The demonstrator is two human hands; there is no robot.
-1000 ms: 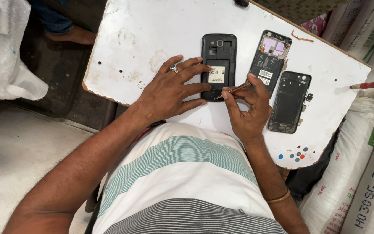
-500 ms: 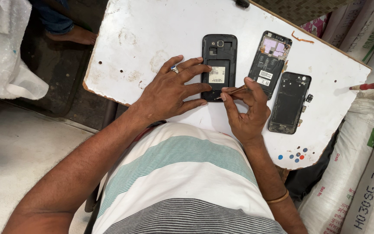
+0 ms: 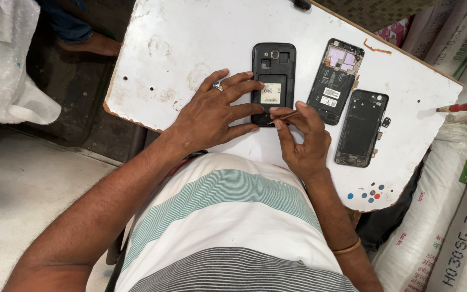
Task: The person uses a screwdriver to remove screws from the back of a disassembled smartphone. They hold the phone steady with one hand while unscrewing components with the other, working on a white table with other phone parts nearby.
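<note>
matt black plastic phone (image 3: 273,81); scuffed, painted white table (image 3: 190,48).

Worn white table (image 3: 190,48), pale floor (image 3: 22,200), stacked white sacks (image 3: 455,232) alongside

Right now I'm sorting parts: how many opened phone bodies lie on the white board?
3. The black phone with its back off lies under the left hand; the exposed circuit-board phone beside it; the black frame rightmost. None seems hidden.

on the table (image 3: 190,48), your left hand (image 3: 212,116) rests left of the open phone (image 3: 273,81); the circuit frame (image 3: 335,81) lies right of it, the back shell (image 3: 361,128) farther right.
</note>
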